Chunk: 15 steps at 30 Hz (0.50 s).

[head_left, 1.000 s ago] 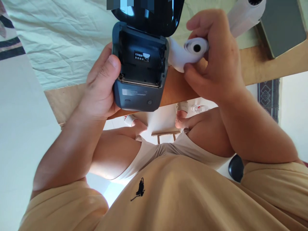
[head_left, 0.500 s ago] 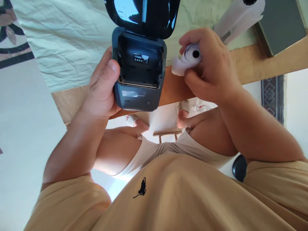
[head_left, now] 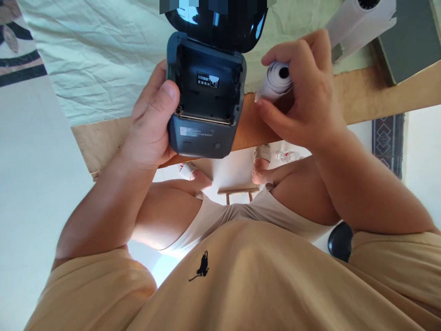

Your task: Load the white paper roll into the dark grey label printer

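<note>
Hands (head_left: 153, 117) with printer (head_left: 206, 99), paper roll (head_left: 274, 84) between

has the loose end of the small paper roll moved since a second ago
Yes, rightward: the loose end, earlier stretched out towards the portable printer, now sits close against the small paper roll, nearer the dark slab.

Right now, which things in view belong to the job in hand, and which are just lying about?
In use:
- open printer, in left hand
- small paper roll, in right hand

Apparently lying about:
- larger white roll
- flat grey object
</note>
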Available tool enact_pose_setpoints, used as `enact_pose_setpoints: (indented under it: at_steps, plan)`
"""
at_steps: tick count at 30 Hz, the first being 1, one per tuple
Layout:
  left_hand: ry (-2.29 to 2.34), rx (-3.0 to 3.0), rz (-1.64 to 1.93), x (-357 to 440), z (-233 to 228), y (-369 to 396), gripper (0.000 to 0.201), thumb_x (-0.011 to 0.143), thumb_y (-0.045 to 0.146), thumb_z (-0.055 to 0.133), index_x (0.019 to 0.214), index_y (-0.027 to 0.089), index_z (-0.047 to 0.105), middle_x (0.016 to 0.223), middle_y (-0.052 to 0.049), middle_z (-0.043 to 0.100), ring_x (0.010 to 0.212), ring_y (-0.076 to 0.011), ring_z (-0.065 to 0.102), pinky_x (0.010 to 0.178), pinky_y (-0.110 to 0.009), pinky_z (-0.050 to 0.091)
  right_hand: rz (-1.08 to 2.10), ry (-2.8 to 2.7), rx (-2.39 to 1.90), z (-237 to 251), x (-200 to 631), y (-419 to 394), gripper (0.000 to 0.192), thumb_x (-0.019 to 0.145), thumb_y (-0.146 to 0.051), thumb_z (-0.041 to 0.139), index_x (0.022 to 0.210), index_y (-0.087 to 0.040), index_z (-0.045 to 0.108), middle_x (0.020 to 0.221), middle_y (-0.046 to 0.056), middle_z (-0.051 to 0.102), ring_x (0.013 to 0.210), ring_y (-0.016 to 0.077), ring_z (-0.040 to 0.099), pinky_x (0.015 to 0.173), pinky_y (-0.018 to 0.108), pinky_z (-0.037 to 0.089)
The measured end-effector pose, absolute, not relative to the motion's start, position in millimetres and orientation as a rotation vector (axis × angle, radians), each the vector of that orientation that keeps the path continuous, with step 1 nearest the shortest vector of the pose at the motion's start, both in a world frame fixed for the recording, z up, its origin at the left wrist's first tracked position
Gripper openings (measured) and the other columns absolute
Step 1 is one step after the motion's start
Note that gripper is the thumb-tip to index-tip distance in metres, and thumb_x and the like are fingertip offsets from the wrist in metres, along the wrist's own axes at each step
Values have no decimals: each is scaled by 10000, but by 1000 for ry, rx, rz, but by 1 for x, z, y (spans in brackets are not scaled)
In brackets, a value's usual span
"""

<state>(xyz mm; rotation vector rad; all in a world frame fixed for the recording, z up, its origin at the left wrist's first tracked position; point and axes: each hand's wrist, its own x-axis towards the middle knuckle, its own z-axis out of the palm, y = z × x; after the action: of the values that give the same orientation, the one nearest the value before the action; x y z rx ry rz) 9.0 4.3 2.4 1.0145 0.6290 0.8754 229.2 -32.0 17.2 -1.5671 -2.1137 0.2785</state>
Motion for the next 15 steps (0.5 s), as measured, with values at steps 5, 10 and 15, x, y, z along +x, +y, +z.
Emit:
enact_pose_setpoints:
  at_steps: [5,10,15]
  plan:
    - [605,1018,872,8,2,5,324,733,421,511,1018,268,492,1065,-31,559,1015,-255,511,751,-362,445,270,-2041,-1577,19,227,-31,482,651,-143,447,1115,-241,364,1072,16,465,929,90,443,867,240,398]
    - [582,1035,890,10,1,3,274,757,402,479,996,268,479,1111,-23,555,1048,-252,494,644,-318,433,224,-2078,-1572,14,226,-29,381,643,-222,495,1021,-229,440,1000,27,475,956,116,434,875,269,391]
    - [576,1010,973,13,4,0,209,790,345,434,963,232,471,1112,-54,551,1064,-231,505,662,-320,452,193,-2016,-1608,20,223,-28,427,621,-161,501,1034,-251,439,1015,3,482,958,118,445,891,281,390]
